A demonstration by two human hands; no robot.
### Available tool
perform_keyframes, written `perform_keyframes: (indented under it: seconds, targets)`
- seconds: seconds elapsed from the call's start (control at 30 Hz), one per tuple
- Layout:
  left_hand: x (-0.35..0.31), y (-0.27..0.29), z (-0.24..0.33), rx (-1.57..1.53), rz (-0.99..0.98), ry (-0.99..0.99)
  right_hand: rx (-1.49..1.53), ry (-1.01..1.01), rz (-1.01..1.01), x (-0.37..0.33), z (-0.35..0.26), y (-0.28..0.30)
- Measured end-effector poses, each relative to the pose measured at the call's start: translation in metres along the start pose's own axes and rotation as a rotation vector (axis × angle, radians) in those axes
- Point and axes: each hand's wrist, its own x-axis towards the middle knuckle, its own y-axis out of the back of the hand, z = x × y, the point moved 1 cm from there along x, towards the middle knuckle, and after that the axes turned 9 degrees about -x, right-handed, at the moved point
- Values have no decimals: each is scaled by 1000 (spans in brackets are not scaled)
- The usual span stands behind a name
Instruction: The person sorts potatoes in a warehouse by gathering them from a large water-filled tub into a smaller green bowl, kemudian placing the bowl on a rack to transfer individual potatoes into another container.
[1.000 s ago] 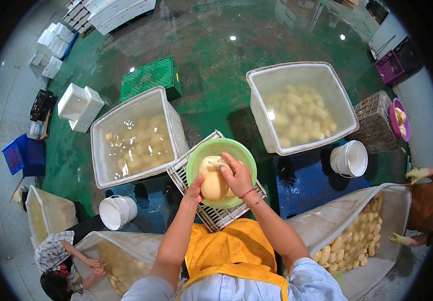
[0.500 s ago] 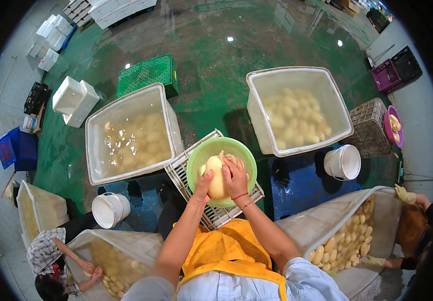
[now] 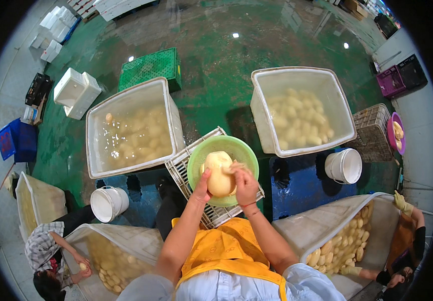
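A large, pale yellow, smooth item that looks like a peeled potato [image 3: 222,173] is held above a light green colander [image 3: 198,155]. My left hand [image 3: 203,186] grips it from its left side, the thumb lying along it. On its right side is my right hand [image 3: 246,185], fingers curled together near its upper right. Motion smears those fingertips, and whatever they pinch cannot be made out. More pale pieces show behind the held one inside the colander. The colander rests on a white slatted crate [image 3: 178,168].
Two white tubs of water with pale potatoes stand ahead, one left [image 3: 90,150] and one right [image 3: 264,125]. White buckets [image 3: 107,204] flank me. A co-worker [image 3: 50,246] handles potatoes in a tub at lower left; another person [image 3: 411,226] is at a tub at lower right.
My right hand has shifted from pressing on the upper part of the potato to its right side, with fingers now curled. The potato's top is more exposed. My left hand keeps its grip.
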Motion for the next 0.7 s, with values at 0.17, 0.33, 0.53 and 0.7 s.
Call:
perform_keyframes:
  seconds: [0.17,0.33,0.53,0.7]
  targets:
    - [2,-7,16,26,-85,7,76,-165,-39,39,4,5]
    - [13,-3,14,29,-9,-85,-232,144,-199,39,-1,-24]
    - [21,5,1,-41,114,-130,-125,9,-80,38,16,-32]
    - [22,18,22,-128,127,-109,257,-441,-147,37,40,-29]
